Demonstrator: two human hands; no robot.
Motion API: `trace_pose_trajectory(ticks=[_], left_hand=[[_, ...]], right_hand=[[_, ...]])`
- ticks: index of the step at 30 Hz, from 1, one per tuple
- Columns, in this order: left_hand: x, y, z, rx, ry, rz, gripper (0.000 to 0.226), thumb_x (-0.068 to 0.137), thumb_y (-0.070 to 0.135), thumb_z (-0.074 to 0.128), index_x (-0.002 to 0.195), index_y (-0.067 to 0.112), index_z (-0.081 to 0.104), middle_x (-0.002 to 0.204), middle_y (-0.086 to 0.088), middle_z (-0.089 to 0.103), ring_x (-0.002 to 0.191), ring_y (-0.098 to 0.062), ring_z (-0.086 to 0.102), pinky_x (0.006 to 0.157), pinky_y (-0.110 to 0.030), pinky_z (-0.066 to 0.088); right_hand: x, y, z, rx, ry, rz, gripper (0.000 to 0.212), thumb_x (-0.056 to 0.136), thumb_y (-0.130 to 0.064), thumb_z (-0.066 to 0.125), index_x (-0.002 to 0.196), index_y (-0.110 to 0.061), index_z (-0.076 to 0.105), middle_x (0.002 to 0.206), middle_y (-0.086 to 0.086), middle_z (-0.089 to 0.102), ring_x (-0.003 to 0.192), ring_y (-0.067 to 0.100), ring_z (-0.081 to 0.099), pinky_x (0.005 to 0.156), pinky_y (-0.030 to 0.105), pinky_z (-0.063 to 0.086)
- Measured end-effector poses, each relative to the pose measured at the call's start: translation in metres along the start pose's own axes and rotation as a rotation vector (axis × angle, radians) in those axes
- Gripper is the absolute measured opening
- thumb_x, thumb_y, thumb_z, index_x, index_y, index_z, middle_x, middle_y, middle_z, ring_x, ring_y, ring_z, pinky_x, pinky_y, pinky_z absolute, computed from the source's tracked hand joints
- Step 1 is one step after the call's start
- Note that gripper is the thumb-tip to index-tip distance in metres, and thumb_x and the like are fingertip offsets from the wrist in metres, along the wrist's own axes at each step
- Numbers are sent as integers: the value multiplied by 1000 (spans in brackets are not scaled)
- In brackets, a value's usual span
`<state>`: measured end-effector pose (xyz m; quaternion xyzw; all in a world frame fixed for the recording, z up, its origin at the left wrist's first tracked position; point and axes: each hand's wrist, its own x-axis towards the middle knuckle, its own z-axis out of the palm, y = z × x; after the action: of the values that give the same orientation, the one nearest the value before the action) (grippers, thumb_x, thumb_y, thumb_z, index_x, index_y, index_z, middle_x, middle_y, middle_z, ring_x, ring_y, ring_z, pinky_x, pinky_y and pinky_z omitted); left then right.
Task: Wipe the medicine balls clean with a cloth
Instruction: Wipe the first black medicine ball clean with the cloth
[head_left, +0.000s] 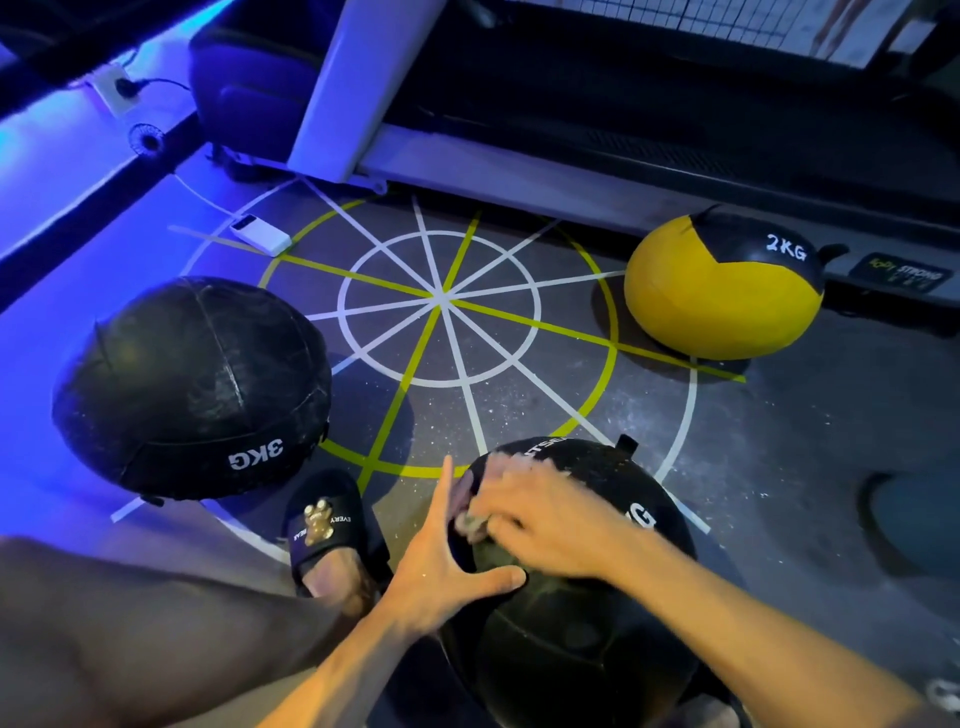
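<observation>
Both hands' fingers (498, 522) press cloth (470, 522) onto black ball (571, 639)

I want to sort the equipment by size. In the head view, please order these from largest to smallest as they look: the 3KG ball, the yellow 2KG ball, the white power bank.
1. 3KG ball, though it lies nearer the camera, so its lead is unsure.
2. Yellow 2KG ball.
3. White power bank, clearly smallest.

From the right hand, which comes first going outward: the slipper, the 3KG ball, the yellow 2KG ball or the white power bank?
From the right hand:
1. Slipper, just left.
2. 3KG ball, farther left.
3. 2KG ball, up right.
4. Power bank, far upper left.
</observation>
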<state>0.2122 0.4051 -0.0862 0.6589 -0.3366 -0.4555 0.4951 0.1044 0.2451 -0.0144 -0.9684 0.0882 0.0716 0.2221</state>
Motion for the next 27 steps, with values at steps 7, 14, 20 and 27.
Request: trace_pose_trajectory(ticks=[7, 14, 20, 27], left_hand=[[0, 2, 7, 25, -37, 34, 145, 61, 52, 97, 160, 43, -9, 166, 18, 25, 150, 7, 22, 127, -34, 20], [-1, 0, 3, 72, -53, 37, 142, 61, 47, 97, 159, 48, -6, 166, 17, 25, 150, 4, 25, 120, -45, 37], [1, 6, 10, 122, -23, 83, 140, 63, 60, 92, 161, 43, -7, 165, 20, 26, 147, 13, 23, 119, -18, 23], [6, 5, 4, 160, -29, 105, 136, 64, 63, 89, 162, 38, -1, 168, 10, 24, 149, 10, 22, 124, -24, 22]], right_hand=[[-10, 44, -25, 15, 85, 243, 21, 104, -25, 45, 113, -28, 64, 110, -3, 62, 90, 17, 64, 79, 36, 50], [-38, -29, -3, 182, -50, -60, 17, 98, -20, 50, 92, -13, 64, 98, 0, 59, 96, 13, 51, 88, 34, 42], [-37, 31, -26, 154, 172, 297, 29, 99, -35, 42, 114, -31, 67, 95, -6, 71, 82, 16, 67, 83, 39, 52], [-59, -30, -4, 225, 111, 148, 30, 98, -30, 42, 101, -25, 71, 104, -8, 65, 99, 6, 55, 92, 28, 44]])
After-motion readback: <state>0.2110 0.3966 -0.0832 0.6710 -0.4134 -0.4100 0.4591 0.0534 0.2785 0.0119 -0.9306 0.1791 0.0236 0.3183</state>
